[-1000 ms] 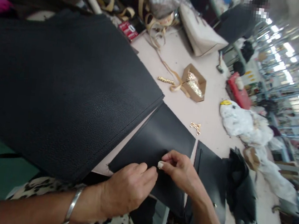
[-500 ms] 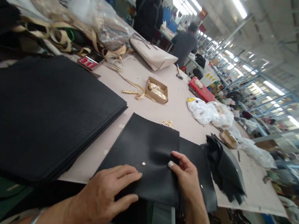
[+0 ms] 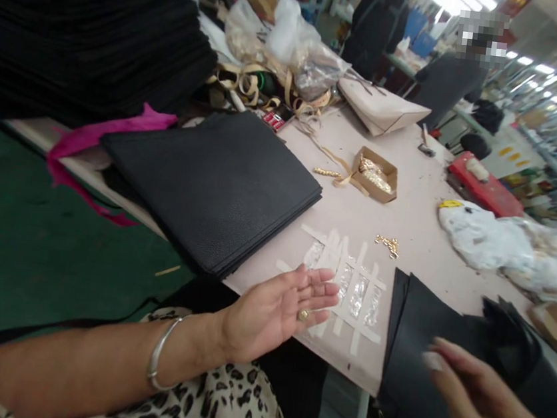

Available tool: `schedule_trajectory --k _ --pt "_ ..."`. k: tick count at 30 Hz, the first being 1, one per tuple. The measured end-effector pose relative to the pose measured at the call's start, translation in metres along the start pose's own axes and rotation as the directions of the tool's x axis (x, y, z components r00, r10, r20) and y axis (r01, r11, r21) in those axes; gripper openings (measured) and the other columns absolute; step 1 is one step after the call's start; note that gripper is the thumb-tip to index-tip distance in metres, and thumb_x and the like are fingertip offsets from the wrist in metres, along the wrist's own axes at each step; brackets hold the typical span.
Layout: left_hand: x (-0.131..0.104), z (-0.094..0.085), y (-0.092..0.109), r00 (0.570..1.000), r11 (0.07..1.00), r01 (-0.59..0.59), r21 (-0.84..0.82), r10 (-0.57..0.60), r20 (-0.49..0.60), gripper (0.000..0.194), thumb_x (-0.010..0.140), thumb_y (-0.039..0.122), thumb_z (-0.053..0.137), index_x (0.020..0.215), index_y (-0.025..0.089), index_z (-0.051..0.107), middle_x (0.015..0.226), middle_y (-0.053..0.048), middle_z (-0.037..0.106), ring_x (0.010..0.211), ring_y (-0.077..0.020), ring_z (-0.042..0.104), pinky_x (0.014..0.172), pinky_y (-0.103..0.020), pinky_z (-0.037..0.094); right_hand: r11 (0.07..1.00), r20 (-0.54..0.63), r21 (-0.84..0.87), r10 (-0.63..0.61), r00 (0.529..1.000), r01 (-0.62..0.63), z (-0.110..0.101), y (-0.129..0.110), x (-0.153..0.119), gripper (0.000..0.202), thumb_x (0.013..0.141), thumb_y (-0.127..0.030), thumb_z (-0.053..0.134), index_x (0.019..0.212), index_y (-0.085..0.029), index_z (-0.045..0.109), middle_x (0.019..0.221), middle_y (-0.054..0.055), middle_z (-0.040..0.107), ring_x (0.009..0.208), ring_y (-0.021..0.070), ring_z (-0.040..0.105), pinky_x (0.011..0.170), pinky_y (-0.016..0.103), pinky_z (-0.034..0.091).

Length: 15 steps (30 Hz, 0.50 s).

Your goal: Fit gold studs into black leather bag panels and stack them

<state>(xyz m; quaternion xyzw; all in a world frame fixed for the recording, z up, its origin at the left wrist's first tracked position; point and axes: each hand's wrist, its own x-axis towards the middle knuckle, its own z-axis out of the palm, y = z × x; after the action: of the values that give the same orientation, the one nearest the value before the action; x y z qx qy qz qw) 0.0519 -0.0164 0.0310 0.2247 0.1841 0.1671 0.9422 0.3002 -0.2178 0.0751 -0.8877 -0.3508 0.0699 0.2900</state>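
Here, a small gold metal stud [image 3: 303, 315] is cradled in the open, upturned left hand [image 3: 277, 309] above the taped table edge [image 3: 349, 297]. The blurred right hand [image 3: 491, 414], seemingly spread, is laid on the black leather panels [image 3: 424, 346]. Fitting the stud appears pending; a pinch is required next.

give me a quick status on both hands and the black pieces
Left hand open, palm up, small gold stud on fingers. Right hand open, blurred, over black leather piece. Taped marks uncovered.

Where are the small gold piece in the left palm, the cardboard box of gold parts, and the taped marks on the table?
small gold piece [image 3: 303, 315], head view, its middle.
cardboard box [image 3: 391, 177], head view, right wall.
taped marks [image 3: 362, 328], head view, a tape strip.
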Motion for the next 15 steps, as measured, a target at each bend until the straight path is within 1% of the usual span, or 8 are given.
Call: schedule_trajectory --k 1,2,3,5,6,9,13,15 --pt "0.000 0.000 0.000 1.000 1.000 -0.025 0.003 0.025 0.008 0.056 0.107 0.041 0.007 0.139 0.013 0.044 0.151 -0.018 0.046 0.135 -0.0194 0.051 0.118 -0.041 0.033 0.986 0.107 -0.011 -0.167 0.980 0.169 0.023 -0.029 -0.012 0.024 0.086 -0.042 0.068 0.110 -0.037 0.070 0.105 0.007 0.074 0.092 0.0257 0.071 0.084 0.039 0.057" --pt "0.000 -0.001 0.000 0.999 0.999 -0.048 0.007 0.048 0.014 0.056 0.107 0.039 0.007 0.137 0.013 0.046 0.152 -0.018 0.046 0.136 -0.0190 0.050 0.119 -0.041 0.032 0.931 0.180 0.038 -0.363 0.914 0.363 0.046 -0.055 -0.022 0.022 0.088 -0.036 0.065 0.110 -0.034 0.069 0.100 0.006 0.074 0.084 0.0228 0.071 0.079 0.037 0.059" --pt "0.000 -0.002 -0.001 0.998 0.998 -0.064 0.011 0.064 0.017 0.055 0.107 0.038 0.008 0.136 0.012 0.047 0.151 -0.018 0.046 0.136 -0.0187 0.050 0.120 -0.041 0.031 0.863 0.200 0.091 -0.504 0.840 0.496 0.066 -0.077 -0.030 0.025 0.091 -0.031 0.061 0.115 -0.031 0.067 0.100 0.005 0.073 0.081 0.0206 0.070 0.076 0.035 0.059" --pt "0.000 -0.006 -0.002 0.997 0.997 -0.078 0.023 0.078 0.019 0.052 0.107 0.037 0.011 0.135 0.012 0.049 0.151 -0.017 0.047 0.137 -0.0184 0.049 0.121 -0.041 0.029 0.765 0.242 0.125 -0.642 0.728 0.632 0.097 -0.107 -0.039 0.031 0.094 -0.023 0.055 0.124 -0.025 0.062 0.104 0.007 0.071 0.084 0.0196 0.070 0.075 0.032 0.059" --pt "-0.001 -0.009 -0.002 0.996 0.996 -0.084 0.031 0.083 0.017 0.051 0.108 0.037 0.014 0.134 0.012 0.049 0.151 -0.017 0.047 0.138 -0.0183 0.048 0.121 -0.041 0.029 0.736 0.246 0.129 -0.673 0.697 0.665 0.107 -0.114 -0.041 0.032 0.096 -0.020 0.052 0.126 -0.022 0.061 0.105 0.009 0.070 0.086 0.0197 0.070 0.076 0.032 0.059" --pt "-0.008 -0.019 -0.005 0.993 0.992 -0.112 0.051 0.110 0.035 0.047 0.106 0.042 0.026 0.137 0.015 0.050 0.152 -0.016 0.046 0.141 -0.0197 0.044 0.121 -0.041 0.029 0.716 0.271 0.139 -0.692 0.669 0.684 0.122 -0.122 -0.040 0.027 0.098 -0.015 0.048 0.121 -0.018 0.062 0.098 0.010 0.069 0.086 0.0199 0.068 0.076 0.032 0.058" --pt "-0.016 -0.029 -0.007 0.988 0.987 -0.142 0.079 0.136 0.072 0.046 0.100 0.045 0.048 0.138 0.021 0.051 0.155 -0.013 0.042 0.146 -0.0229 0.037 0.119 -0.043 0.031 0.760 0.386 0.132 -0.631 0.673 0.637 0.122 -0.125 -0.037 0.018 0.096 -0.017 0.050 0.107 -0.022 0.064 0.090 0.006 0.068 0.080 0.0207 0.067 0.072 0.033 0.056" --pt "-0.018 -0.031 -0.007 0.992 0.989 -0.112 0.093 0.106 0.066 0.050 0.096 0.045 0.056 0.140 0.021 0.050 0.154 -0.013 0.045 0.145 -0.0246 0.038 0.117 -0.043 0.034 0.744 0.409 0.092 -0.634 0.656 0.662 0.123 -0.126 -0.036 0.016 0.093 -0.018 0.052 0.105 -0.024 0.063 0.089 0.005 0.067 0.079 0.0218 0.067 0.069 0.033 0.055"
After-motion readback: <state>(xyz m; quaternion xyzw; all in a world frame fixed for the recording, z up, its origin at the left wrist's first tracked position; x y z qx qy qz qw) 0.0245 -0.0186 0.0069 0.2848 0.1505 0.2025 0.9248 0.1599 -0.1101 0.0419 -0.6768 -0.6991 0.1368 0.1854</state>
